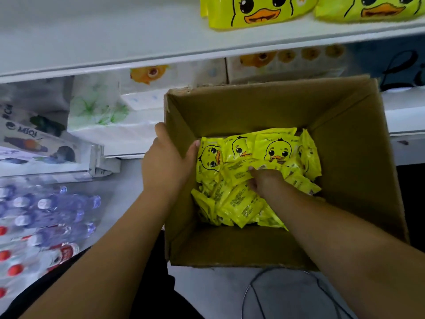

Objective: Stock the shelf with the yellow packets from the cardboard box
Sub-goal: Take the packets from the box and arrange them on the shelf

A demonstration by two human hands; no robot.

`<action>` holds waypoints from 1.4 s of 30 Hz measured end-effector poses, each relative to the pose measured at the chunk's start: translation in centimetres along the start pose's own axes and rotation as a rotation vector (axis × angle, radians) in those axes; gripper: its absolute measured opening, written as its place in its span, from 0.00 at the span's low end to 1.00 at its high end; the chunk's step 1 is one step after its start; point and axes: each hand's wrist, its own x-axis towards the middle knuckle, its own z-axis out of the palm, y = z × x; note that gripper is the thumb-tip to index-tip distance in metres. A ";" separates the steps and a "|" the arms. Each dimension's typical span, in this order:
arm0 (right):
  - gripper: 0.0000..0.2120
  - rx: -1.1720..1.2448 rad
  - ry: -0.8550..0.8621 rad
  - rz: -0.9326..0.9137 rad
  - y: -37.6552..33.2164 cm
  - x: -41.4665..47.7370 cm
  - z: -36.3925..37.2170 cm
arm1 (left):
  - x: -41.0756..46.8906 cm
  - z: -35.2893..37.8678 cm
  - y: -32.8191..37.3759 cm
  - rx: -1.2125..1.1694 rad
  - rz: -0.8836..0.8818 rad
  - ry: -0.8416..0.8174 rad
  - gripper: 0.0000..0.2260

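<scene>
Yellow packets (pixel 276 153) heaped loose in bottom of cardboard box (pixel 351 157), duck faces up on top ones. My right hand (pixel 266 180) down in heap, fingers curled around packets. My left hand (pixel 165 162) grips box's left wall, thumb inside, fingers outside. Shelf (pixel 115 42) above box; two bigger duck packs (pixel 253 10) on it. Water bottles (pixel 46 215) at far left.

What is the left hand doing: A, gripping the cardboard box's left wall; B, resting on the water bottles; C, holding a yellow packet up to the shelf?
A: the left hand grips the left wall of the cardboard box, thumb inside, while the right hand is down among the yellow packets.
</scene>
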 end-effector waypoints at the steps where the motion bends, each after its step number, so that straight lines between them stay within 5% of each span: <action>1: 0.09 -0.050 -0.002 0.021 -0.4 0.0 -0.3 | 0.1 0.1 0.1 0.012 -0.008 0.000 0.28; 4: 0.08 -0.186 0.039 0.017 -1.1 1.2 0.1 | 0.2 0.1 -0.1 0.031 -0.019 -0.004 0.28; 7: 0.23 -0.159 0.184 0.133 -2.0 0.4 0.1 | 0.2 0.0 -0.4 0.017 -0.014 -0.010 0.27; 10: 0.14 -0.229 0.272 -0.055 -1.7 -0.7 -1.0 | 0.3 0.1 -0.4 0.021 -0.011 0.001 0.27; 16: 0.12 -0.440 0.272 -0.429 -3.3 2.0 -4.1 | 0.2 0.4 -0.4 0.022 -0.004 0.021 0.27; 27: 0.16 -0.677 0.245 -0.356 -4.8 3.8 -5.7 | 0.5 0.6 -0.4 0.052 -0.020 0.033 0.24; 32: 0.04 -0.546 0.197 -0.381 -5.1 3.5 -6.9 | 0.6 0.6 -0.4 0.074 -0.001 0.043 0.25; 34: 0.15 -0.483 0.215 -0.394 -4.8 2.9 -6.9 | 0.5 0.5 -0.3 0.085 0.002 0.035 0.25; 39: 0.09 -0.403 0.352 -0.493 -5.7 -0.2 -7.0 | 0.5 0.3 -0.4 0.075 0.012 0.030 0.24; 42: 0.13 -0.266 0.266 -0.570 -6.8 -2.5 -7.6 | 0.3 0.2 -0.3 0.095 0.004 0.025 0.23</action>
